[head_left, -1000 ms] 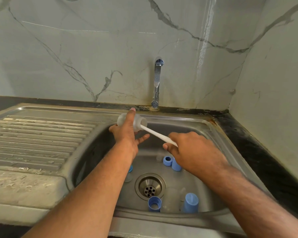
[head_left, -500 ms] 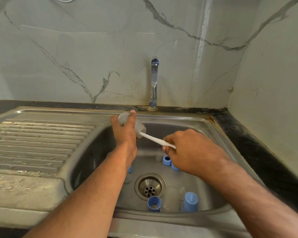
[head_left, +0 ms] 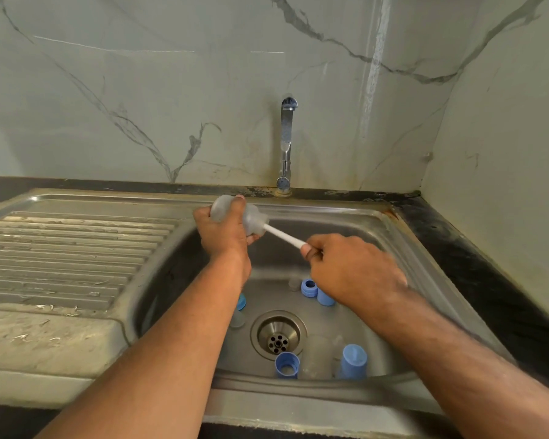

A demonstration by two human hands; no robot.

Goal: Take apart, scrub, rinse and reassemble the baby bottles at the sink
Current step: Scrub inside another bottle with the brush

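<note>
Above the sink [head_left: 403,248], the left hand [head_left: 222,236] grasps the clear bottle [head_left: 251,217] sideways, mouth facing the right hand [head_left: 352,267], whose fingers clench the brush handle [head_left: 282,236] for scrubbing inside.

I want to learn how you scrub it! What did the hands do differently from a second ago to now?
The left hand tipped the clear bottle flatter, and its fingers wrapped closer around it. The right hand kept gripping the white brush handle, working it in the bottle's mouth. The blue caps in the sink stayed where they were, and the tap stayed off.
</note>
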